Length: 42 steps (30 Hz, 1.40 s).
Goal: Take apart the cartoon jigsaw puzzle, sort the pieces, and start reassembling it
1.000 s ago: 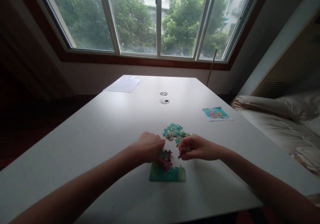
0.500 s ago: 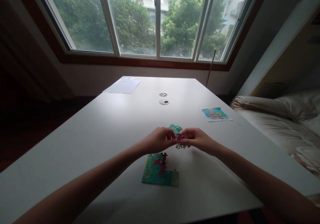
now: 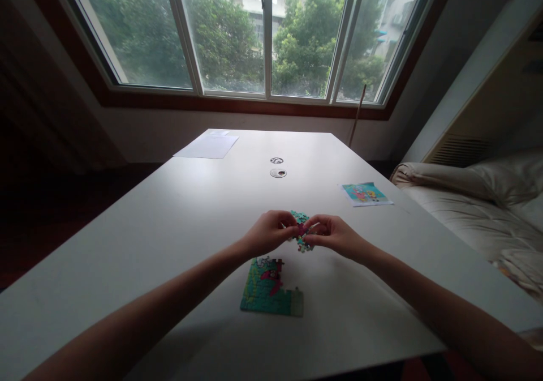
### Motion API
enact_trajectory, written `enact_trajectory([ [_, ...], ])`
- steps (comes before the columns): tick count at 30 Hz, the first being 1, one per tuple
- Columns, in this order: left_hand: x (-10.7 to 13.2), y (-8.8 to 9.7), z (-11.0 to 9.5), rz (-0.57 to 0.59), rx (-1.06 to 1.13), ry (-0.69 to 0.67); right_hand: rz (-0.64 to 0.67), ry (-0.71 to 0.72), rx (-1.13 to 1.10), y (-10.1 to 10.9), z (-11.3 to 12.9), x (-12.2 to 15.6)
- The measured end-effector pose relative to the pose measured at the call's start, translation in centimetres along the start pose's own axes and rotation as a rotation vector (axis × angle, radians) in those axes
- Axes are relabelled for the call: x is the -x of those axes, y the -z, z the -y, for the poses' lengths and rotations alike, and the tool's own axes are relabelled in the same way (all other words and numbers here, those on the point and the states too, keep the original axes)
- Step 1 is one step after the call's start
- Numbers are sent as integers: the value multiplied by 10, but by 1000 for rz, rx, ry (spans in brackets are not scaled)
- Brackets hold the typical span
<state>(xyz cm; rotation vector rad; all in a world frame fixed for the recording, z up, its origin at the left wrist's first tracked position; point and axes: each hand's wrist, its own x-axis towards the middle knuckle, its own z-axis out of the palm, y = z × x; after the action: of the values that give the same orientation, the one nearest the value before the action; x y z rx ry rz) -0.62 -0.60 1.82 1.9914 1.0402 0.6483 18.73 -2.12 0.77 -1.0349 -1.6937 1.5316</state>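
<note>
Big window (image 3: 237,35) at the far end, trees outside, and a long white table (image 3: 182,239) running from it right up to the near side. Pale padded sofa (image 3: 462,200) is off to the right. Far left on the tabletop there's a sheet of paper (image 3: 207,145), two round discs (image 3: 278,173) sit around the far middle, and a colorful picture sheet (image 3: 367,193) lies over to the right. Left hand (image 3: 270,232) and right hand (image 3: 333,235) meet mid-table, both pinching a magenta bit of puzzle (image 3: 302,230) between thumb and fingers; can't tell if it's one piece or a few joined. Loose pile of mostly teal pieces (image 3: 300,216) is just behind and below that, partly hidden by the fingers. Nearer and slightly left lies the part-built puzzle (image 3: 267,296), flat, green with a magenta figure, its right far corner unfilled.
</note>
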Motion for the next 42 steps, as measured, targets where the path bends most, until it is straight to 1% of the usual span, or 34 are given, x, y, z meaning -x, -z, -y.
enact_trajectory([
  [3,-2,0,4,-50,81,54,-65,-3,59,3,-2,-1],
  [6,-3,1,10,-110,98,78,-132,21,66,5,-5,-4],
  [10,-5,-1,17,-148,62,88,-141,43,68,6,-8,-5],
  [13,-5,-3,20,-146,50,89,-122,54,77,5,-7,-4],
  [17,-3,-4,15,-111,73,63,-116,81,46,3,-5,-3],
  [22,1,-5,6,-48,20,-29,-110,90,95,4,-3,-4],
  [27,1,-5,5,-18,27,-105,-96,74,174,5,-3,-3],
  [29,0,-5,6,-18,27,-113,-90,68,194,5,-4,-3],
  [32,-1,-3,8,-38,16,-120,-79,75,167,5,-5,-3],
  [36,-3,2,12,-98,-39,-110,-65,92,140,7,-8,-5],
  [37,-4,4,13,-116,-76,-101,-73,93,171,9,-10,-6],
  [39,-6,7,17,-133,-170,-78,-128,107,316,13,-13,-7],
  [42,-9,15,25,-141,-280,-60,-287,200,652,17,-17,-7],
])
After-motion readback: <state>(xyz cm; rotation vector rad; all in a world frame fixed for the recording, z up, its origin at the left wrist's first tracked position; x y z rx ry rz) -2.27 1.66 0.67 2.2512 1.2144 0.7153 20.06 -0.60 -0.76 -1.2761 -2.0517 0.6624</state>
